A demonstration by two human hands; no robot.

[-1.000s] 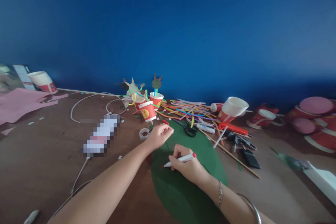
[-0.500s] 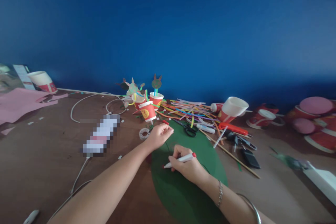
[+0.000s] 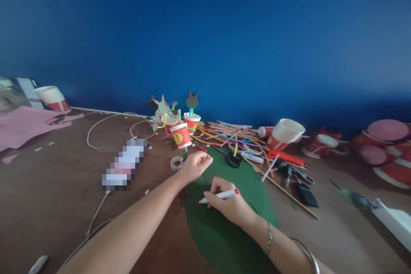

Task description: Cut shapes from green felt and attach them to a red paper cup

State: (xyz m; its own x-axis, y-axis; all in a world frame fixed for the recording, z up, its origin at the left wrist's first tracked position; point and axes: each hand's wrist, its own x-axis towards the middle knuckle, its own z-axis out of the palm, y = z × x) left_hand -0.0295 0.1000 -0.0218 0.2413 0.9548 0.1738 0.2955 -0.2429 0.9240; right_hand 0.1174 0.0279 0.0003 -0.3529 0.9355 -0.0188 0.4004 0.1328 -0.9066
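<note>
My right hand (image 3: 224, 205) grips a white marker (image 3: 221, 195) with a red end. Its uncapped red tip is at the surface of a large green paper oval (image 3: 231, 239) on the table. My left hand (image 3: 196, 166) is closed over the paper's upper left part, fingers curled, with a small red marker cap (image 3: 203, 149) showing at its far side. Whatever lies under the fingers is hidden. Black-handled scissors (image 3: 233, 160) lie at the paper's far edge, and a tape roll (image 3: 177, 163) sits left of my left hand.
Red paper cups (image 3: 181, 136) with animal-shaped cutouts stand by the blue wall. Colourful strips (image 3: 224, 132) are heaped beside them. Keys (image 3: 297, 175) and a thin stick (image 3: 289, 192) lie right; a phone (image 3: 125, 165) with a cable and pink paper (image 3: 28, 124) lie left.
The marker tip has moved slightly left and up over the green paper, with my right hand following. My left hand stays almost where it was.
</note>
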